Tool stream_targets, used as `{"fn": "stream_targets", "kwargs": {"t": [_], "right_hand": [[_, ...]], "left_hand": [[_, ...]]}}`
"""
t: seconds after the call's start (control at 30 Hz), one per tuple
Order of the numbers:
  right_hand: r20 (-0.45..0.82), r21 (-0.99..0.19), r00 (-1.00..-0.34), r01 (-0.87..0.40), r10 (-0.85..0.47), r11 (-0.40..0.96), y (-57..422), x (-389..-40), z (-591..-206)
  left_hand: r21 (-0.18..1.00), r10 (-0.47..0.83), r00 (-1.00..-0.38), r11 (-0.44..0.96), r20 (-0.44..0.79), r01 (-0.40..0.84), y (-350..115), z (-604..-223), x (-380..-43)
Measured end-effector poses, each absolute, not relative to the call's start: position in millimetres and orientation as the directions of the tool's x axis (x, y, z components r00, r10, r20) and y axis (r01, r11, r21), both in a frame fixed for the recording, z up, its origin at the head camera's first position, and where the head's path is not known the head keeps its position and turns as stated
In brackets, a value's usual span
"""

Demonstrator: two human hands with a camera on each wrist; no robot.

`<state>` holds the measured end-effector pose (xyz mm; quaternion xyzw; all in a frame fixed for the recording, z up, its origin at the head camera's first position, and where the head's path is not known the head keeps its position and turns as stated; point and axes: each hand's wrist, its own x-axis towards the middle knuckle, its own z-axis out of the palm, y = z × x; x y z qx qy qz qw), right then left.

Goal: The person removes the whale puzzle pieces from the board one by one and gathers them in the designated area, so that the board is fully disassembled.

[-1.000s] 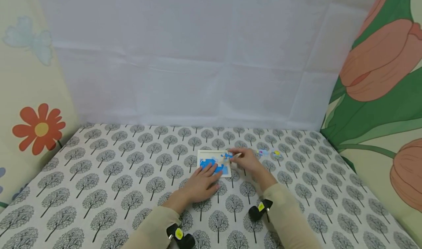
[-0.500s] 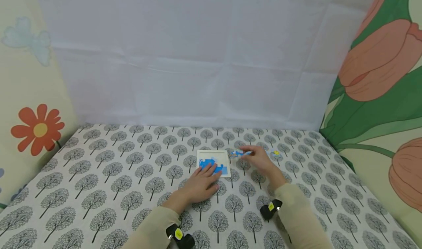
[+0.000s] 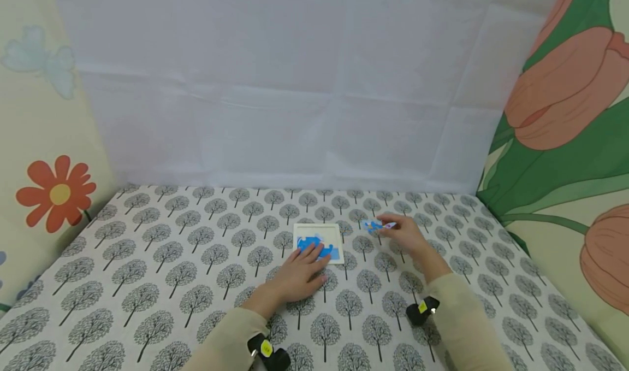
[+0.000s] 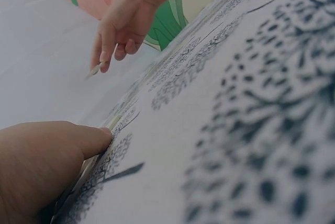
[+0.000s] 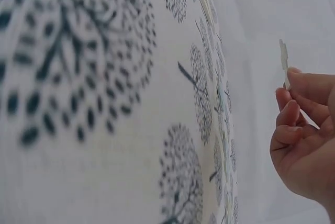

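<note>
A square puzzle tray with a white rim lies on the cloth in the head view, its lower part filled with a blue picture. My left hand rests flat on it, fingers spread over the blue area and hiding some of it. To the right, my right hand pinches a blue-and-white jigsaw piece between thumb and fingers. The right wrist view shows that jigsaw piece nearly edge-on, raised off the cloth. In the left wrist view, the left thumb lies along the tray's edge.
A white cloth printed with dark trees covers the table. Behind it hangs a plain white sheet; flower-printed walls stand at both sides. Black wrist cameras sit at both cuffs.
My right hand has carried the jigsaw piece from over the tray's upper right corner away to the right. It now covers the spot where a yellow-flowered piece lay. The left hand stays put.
</note>
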<state>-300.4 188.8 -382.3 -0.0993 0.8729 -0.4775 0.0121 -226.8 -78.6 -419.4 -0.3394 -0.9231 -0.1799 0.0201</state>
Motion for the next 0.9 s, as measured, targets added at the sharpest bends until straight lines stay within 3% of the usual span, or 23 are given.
{"fn": "stream_targets", "kwargs": {"t": [0.3, 0.57, 0.9], "right_hand": [[0.092, -0.828, -0.978, -0.18, -0.188, 0.531, 208, -295, -382], [0.054, -0.834, -0.993, -0.104, -0.107, 0.543, 228, -291, -386], [0.044, -0.816, -0.993, -0.099, -0.111, 0.57, 257, -291, -391]], "left_hand": [[0.303, 0.619, -0.767, 0.708, 0.167, 0.638, -79, -421, -228], [0.298, 0.621, -0.766, 0.709, 0.166, 0.64, -79, -423, -229], [0.306, 0.613, -0.772, 0.711, 0.17, 0.633, -78, -425, -230]]}}
